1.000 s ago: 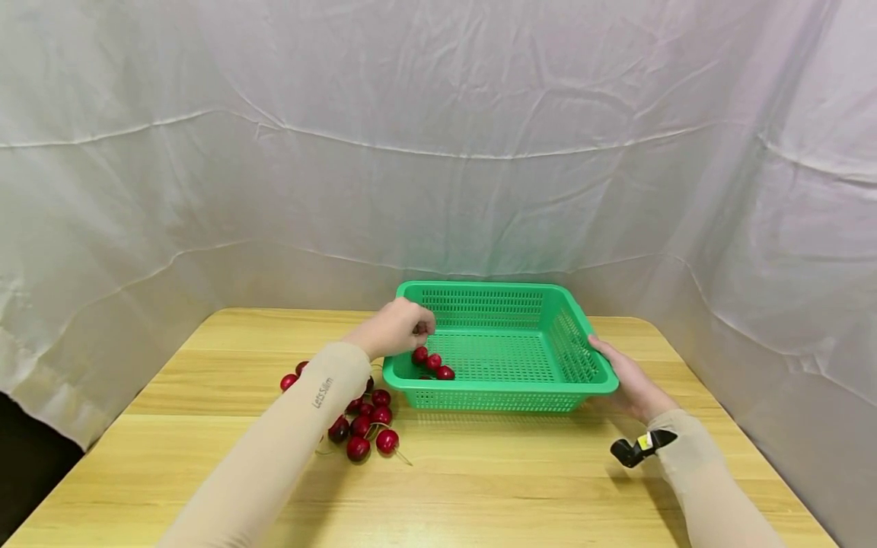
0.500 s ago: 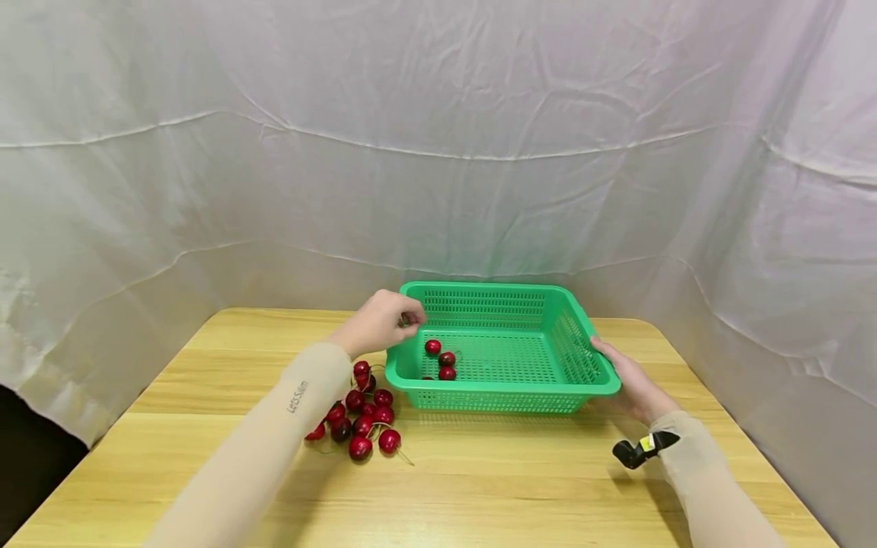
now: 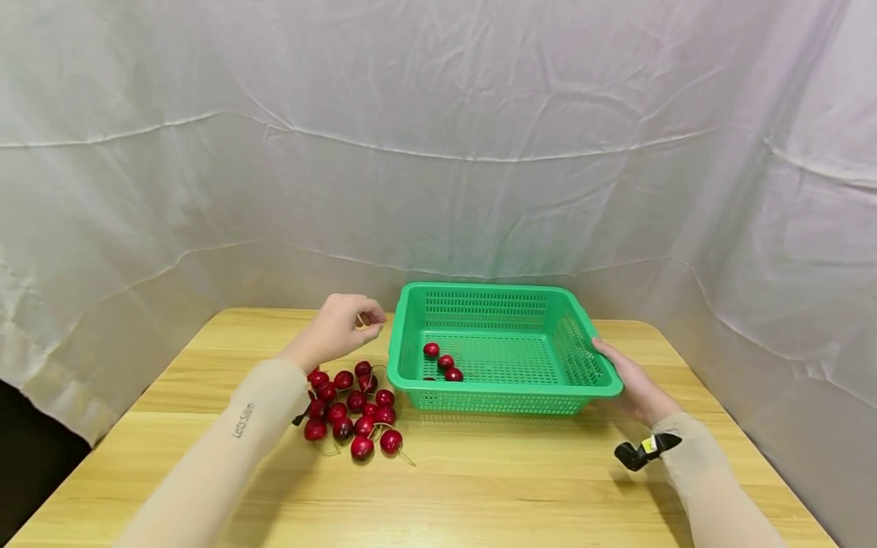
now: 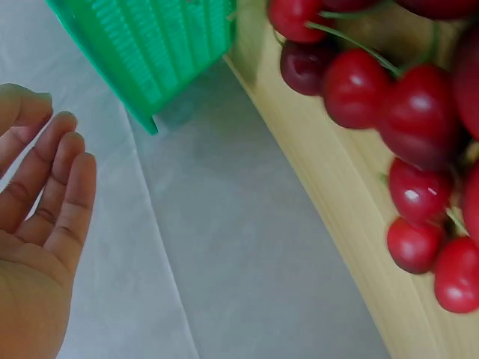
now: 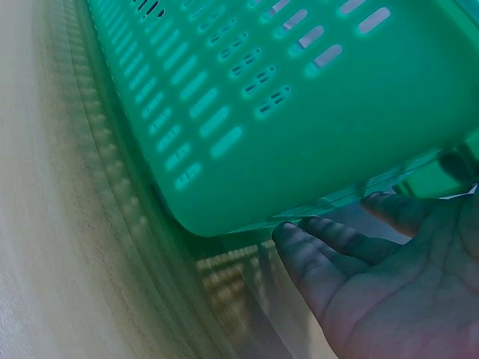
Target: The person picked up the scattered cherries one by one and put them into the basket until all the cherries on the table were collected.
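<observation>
My left hand [image 3: 339,327] hovers over the table, just left of the green plastic basket [image 3: 507,387], with fingers loosely bent. In the left wrist view nothing shows between the thumb and fingers [image 4: 76,198]. Below and beside that hand lies a heap of red cherries [image 3: 356,402], several with stems. Inside the basket, a few cherries [image 3: 445,362] sit near its left end. At the basket's right end, my right hand [image 3: 633,384] holds the side, thumb at the rim. Its fingertips [image 5: 288,230] touch the outer wall in the right wrist view.
A light wooden table [image 3: 479,487] carries everything. Pale cloth [image 3: 438,152] hangs behind and along both sides. A black wrist-camera mount [image 3: 644,450] sticks out from the right wrist. The basket stands near the table's back edge.
My left hand has moved left, from over the basket to above the cherry heap's back side. Another cherry shows in the basket and the cherries there shifted slightly. The right hand stays at the basket.
</observation>
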A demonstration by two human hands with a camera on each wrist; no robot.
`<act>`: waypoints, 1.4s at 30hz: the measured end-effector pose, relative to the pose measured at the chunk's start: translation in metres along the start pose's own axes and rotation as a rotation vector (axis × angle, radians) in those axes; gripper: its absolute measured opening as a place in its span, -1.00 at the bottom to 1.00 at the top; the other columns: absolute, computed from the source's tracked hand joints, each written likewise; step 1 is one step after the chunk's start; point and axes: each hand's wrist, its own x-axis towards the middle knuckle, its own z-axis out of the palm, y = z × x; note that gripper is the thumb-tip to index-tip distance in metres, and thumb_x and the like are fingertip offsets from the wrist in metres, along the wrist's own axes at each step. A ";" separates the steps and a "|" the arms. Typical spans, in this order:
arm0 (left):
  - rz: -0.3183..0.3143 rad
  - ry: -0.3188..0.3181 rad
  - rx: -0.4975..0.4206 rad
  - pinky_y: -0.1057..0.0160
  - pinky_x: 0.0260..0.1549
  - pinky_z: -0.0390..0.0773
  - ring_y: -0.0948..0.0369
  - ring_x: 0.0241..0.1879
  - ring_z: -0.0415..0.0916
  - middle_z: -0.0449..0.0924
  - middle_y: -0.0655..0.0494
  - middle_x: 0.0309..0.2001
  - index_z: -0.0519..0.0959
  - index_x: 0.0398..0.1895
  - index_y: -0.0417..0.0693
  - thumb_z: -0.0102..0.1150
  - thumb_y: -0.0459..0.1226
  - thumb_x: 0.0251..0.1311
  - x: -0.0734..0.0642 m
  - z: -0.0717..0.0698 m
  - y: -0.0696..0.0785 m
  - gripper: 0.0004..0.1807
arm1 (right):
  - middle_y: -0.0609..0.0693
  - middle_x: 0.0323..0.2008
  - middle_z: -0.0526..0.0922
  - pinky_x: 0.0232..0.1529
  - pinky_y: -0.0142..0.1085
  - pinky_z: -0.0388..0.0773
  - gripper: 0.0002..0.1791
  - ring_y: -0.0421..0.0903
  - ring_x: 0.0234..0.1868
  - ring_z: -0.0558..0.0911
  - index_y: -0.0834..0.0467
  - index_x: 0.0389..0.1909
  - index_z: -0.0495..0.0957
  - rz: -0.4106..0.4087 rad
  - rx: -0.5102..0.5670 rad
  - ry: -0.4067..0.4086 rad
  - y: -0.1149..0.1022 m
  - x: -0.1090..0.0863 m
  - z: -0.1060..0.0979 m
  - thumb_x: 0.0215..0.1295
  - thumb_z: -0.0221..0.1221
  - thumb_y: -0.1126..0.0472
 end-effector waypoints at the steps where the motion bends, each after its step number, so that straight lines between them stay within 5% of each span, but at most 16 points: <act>1: -0.010 -0.001 -0.001 -0.01 -0.15 0.78 0.11 -0.24 0.74 0.81 0.03 -0.27 0.77 -0.24 -0.14 0.38 -0.43 0.29 -0.004 -0.001 -0.002 -0.94 | -0.16 0.01 0.65 0.06 -0.28 0.67 -0.16 -0.24 -0.02 0.69 0.26 0.67 -0.15 -0.001 -0.002 -0.001 0.000 0.000 0.000 0.74 -0.37 -0.29; 21: -0.210 -0.080 0.077 0.21 -0.30 0.67 0.32 -0.36 0.61 0.75 0.16 -0.35 0.77 -0.26 -0.14 0.42 -0.42 0.23 -0.101 -0.032 -0.031 -0.94 | -0.10 0.07 0.60 0.12 -0.23 0.66 -0.12 -0.21 0.03 0.68 0.22 0.69 -0.23 0.029 0.001 -0.006 -0.005 -0.001 0.001 0.71 -0.37 -0.34; 26: -0.290 -0.094 0.096 0.30 -0.38 0.57 0.32 -0.41 0.56 0.72 0.18 -0.42 0.75 -0.37 -0.11 0.45 -0.40 0.21 -0.116 -0.033 -0.038 -0.95 | -0.11 0.07 0.62 0.12 -0.23 0.67 -0.11 -0.22 0.02 0.69 0.23 0.71 -0.26 0.020 -0.011 -0.008 -0.004 -0.002 -0.001 0.72 -0.38 -0.32; 32: -0.388 -0.189 0.110 0.28 -0.40 0.54 0.30 -0.44 0.51 0.67 0.22 -0.48 0.70 -0.46 -0.03 0.47 -0.36 0.20 -0.131 -0.027 -0.042 -0.86 | -0.13 0.02 0.64 0.08 -0.25 0.68 -0.12 -0.23 -0.03 0.70 0.27 0.69 -0.22 0.013 -0.012 -0.012 -0.002 -0.003 -0.001 0.73 -0.40 -0.31; 42: -0.424 -0.200 0.125 0.28 -0.40 0.44 0.28 -0.47 0.43 0.59 0.25 -0.56 0.64 -0.57 0.03 0.49 -0.40 0.09 -0.144 -0.020 -0.047 -0.78 | -0.12 0.05 0.63 0.09 -0.27 0.68 -0.12 -0.24 0.00 0.69 0.26 0.70 -0.26 0.001 -0.024 -0.017 -0.003 -0.002 -0.002 0.73 -0.40 -0.30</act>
